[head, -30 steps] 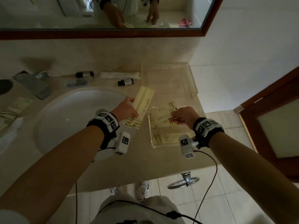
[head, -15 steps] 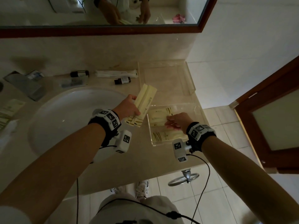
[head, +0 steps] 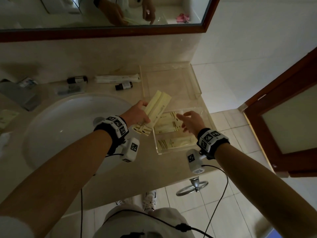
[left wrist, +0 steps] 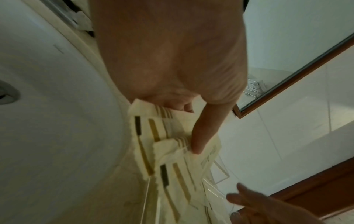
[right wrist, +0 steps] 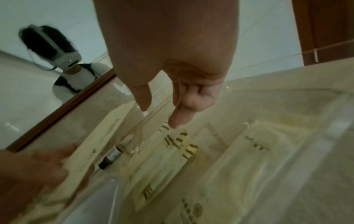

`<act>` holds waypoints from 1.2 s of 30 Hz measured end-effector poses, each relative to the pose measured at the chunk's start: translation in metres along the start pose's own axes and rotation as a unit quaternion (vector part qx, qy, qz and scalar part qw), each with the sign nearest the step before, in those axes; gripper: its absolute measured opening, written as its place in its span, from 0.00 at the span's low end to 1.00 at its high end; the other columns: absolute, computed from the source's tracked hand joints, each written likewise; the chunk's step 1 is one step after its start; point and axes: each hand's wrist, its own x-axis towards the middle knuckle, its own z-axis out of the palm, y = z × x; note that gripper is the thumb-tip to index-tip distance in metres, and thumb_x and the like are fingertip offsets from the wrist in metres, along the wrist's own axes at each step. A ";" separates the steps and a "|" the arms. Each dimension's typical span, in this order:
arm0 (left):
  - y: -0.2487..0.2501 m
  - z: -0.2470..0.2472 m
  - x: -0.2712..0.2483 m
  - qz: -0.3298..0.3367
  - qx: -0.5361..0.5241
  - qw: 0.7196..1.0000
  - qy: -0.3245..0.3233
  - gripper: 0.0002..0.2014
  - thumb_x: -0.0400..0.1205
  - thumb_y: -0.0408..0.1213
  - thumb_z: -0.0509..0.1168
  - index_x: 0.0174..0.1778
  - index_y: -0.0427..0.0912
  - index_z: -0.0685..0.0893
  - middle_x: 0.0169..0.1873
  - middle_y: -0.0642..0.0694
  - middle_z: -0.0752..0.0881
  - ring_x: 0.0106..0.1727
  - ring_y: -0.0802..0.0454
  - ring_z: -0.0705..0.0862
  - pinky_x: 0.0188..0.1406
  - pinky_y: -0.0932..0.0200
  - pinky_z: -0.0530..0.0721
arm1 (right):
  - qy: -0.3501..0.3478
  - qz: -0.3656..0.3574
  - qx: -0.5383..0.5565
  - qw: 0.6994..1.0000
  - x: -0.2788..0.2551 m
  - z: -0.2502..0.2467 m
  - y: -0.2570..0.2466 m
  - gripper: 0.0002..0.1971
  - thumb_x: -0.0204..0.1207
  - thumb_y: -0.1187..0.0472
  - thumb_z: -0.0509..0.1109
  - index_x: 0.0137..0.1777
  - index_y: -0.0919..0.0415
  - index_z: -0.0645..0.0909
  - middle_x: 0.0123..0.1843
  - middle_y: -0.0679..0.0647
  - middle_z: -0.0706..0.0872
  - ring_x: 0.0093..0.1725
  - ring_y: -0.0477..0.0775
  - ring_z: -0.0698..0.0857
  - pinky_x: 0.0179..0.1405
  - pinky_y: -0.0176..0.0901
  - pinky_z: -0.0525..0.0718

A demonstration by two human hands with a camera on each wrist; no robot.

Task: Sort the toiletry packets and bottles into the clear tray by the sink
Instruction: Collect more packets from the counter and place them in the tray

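Observation:
My left hand (head: 137, 114) grips a small stack of pale yellow toiletry packets (head: 155, 110) just left of the near clear tray (head: 205, 115); in the left wrist view the thumb (left wrist: 203, 133) presses on the packets (left wrist: 172, 151). Several more yellow packets (head: 169, 125) lie inside that tray. My right hand (head: 188, 121) hovers over the tray with fingers relaxed and empty; the right wrist view shows its fingertips (right wrist: 178, 121) above the packets in the tray (right wrist: 172, 174). Two small dark bottles (head: 123, 85) (head: 77, 79) lie on the counter behind the sink.
A second, larger clear tray (head: 195, 78) sits against the wall. A white wrapped item (head: 117, 78) lies beside the bottles. The white sink basin (head: 65, 127) fills the left. More packets (head: 7, 115) lie at the far left. A wooden door (head: 283, 117) stands to the right.
My right hand let go of a packet in the near tray and lifted off with fingers spread. The left hand keeps its stack, now closer to the tray.

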 end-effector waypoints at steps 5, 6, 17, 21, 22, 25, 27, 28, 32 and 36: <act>0.013 0.014 -0.002 0.022 0.035 0.996 -0.082 0.27 0.72 0.20 0.70 0.62 0.48 0.72 0.51 0.39 0.83 0.45 0.41 0.85 0.37 0.51 0.86 | -0.086 0.006 0.223 0.971 0.000 -0.014 -0.005 0.25 0.79 0.57 0.72 0.73 0.59 0.70 0.57 0.63 0.86 0.47 0.58 0.87 0.41 0.48 0.86; 0.014 0.016 -0.001 0.029 0.043 0.994 -0.096 0.27 0.72 0.20 0.69 0.62 0.48 0.73 0.50 0.41 0.82 0.43 0.43 0.85 0.34 0.53 0.85 | -0.090 0.004 0.240 0.967 0.001 -0.015 -0.005 0.24 0.78 0.59 0.72 0.72 0.58 0.70 0.56 0.62 0.86 0.47 0.59 0.87 0.41 0.48 0.86; 0.019 0.034 0.013 0.057 0.066 0.993 -0.075 0.11 0.80 0.27 0.65 0.54 0.46 0.79 0.48 0.44 0.85 0.39 0.51 0.85 0.37 0.60 0.82 | -0.056 0.023 0.191 0.980 0.011 -0.035 0.016 0.15 0.75 0.68 0.73 0.59 0.75 0.82 0.48 0.68 0.88 0.36 0.56 0.88 0.30 0.40 0.82; 0.022 0.033 0.013 0.036 0.003 0.998 -0.060 0.11 0.80 0.23 0.62 0.55 0.42 0.78 0.40 0.42 0.88 0.28 0.57 0.89 0.24 0.64 0.84 | -0.066 0.056 0.168 0.982 0.009 -0.046 0.028 0.17 0.73 0.70 0.74 0.59 0.78 0.78 0.53 0.70 0.89 0.36 0.56 0.90 0.31 0.40 0.85; 0.023 0.033 0.014 0.037 0.001 0.998 -0.055 0.12 0.80 0.23 0.62 0.55 0.42 0.78 0.40 0.42 0.88 0.28 0.58 0.89 0.23 0.65 0.84 | -0.069 0.069 0.159 0.982 0.009 -0.048 0.030 0.17 0.73 0.71 0.74 0.59 0.78 0.77 0.54 0.70 0.88 0.36 0.56 0.90 0.31 0.39 0.86; 0.024 0.037 0.016 0.038 -0.002 0.998 -0.051 0.11 0.80 0.24 0.62 0.54 0.43 0.79 0.41 0.42 0.89 0.29 0.57 0.89 0.26 0.63 0.86 | -0.071 0.088 0.113 0.987 0.008 -0.053 0.035 0.18 0.74 0.72 0.73 0.62 0.77 0.78 0.55 0.69 0.88 0.34 0.53 0.90 0.27 0.35 0.85; 0.024 0.039 0.015 0.046 0.004 0.998 -0.053 0.11 0.80 0.23 0.62 0.52 0.44 0.79 0.41 0.42 0.89 0.30 0.57 0.89 0.28 0.64 0.86 | -0.080 0.082 0.071 0.991 0.006 -0.054 0.038 0.15 0.74 0.71 0.72 0.60 0.75 0.81 0.54 0.67 0.89 0.36 0.52 0.89 0.30 0.36 0.84; 0.024 0.040 0.015 0.052 0.008 0.997 -0.052 0.11 0.79 0.23 0.62 0.51 0.44 0.79 0.40 0.43 0.88 0.30 0.58 0.89 0.28 0.65 0.85 | -0.086 0.074 0.042 0.993 0.004 -0.053 0.038 0.12 0.75 0.70 0.72 0.58 0.72 0.82 0.51 0.65 0.89 0.37 0.52 0.89 0.32 0.38 0.83; 0.020 0.042 0.014 0.060 0.023 0.997 -0.047 0.12 0.78 0.24 0.63 0.49 0.46 0.80 0.47 0.44 0.88 0.39 0.49 0.89 0.41 0.57 0.86 | -0.092 0.019 -0.082 0.992 0.001 -0.049 0.037 0.11 0.74 0.68 0.73 0.56 0.69 0.84 0.46 0.59 0.88 0.42 0.55 0.89 0.35 0.40 0.85; 0.020 0.041 0.012 0.069 0.033 0.996 -0.042 0.11 0.78 0.24 0.63 0.50 0.45 0.80 0.51 0.44 0.86 0.39 0.50 0.88 0.41 0.57 0.85 | -0.095 0.001 -0.187 0.978 0.001 -0.046 0.035 0.14 0.77 0.62 0.71 0.59 0.68 0.86 0.58 0.60 0.88 0.57 0.59 0.87 0.56 0.47 0.85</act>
